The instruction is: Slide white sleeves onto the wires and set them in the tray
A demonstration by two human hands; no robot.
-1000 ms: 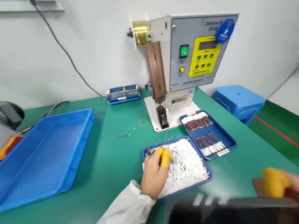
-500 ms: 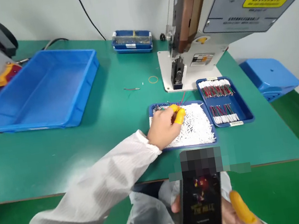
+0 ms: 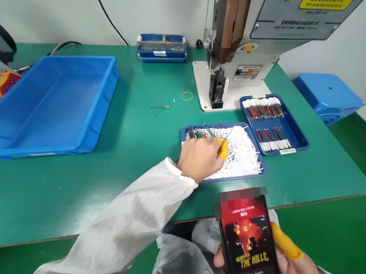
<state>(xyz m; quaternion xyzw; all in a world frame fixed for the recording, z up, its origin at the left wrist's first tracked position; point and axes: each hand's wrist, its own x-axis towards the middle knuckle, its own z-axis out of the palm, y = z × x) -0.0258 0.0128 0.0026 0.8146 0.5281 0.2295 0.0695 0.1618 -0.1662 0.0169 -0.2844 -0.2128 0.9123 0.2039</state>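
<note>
Two wire rows (image 3: 264, 109) are laid in the tray (image 3: 293, 128) right of centre; a loose pile (image 3: 242, 151) is left mid-frame, left hand (image 3: 202, 154) curled over it, hold unclear; phone (image 3: 248, 241) gripped below by right hand (image 3: 294, 262).

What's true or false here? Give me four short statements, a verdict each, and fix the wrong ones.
1. The left hand is over the shallow blue tray heaped with slim white pieces. True.
2. The right hand holds the thin yellow loop. False: it holds a black rectangular phone; the loop lies on the flat green tabletop.
3. The large rectangular blue bin stands right of the grey-and-white machine. False: left of it.
4. The phone's screen is lit. True.
</note>
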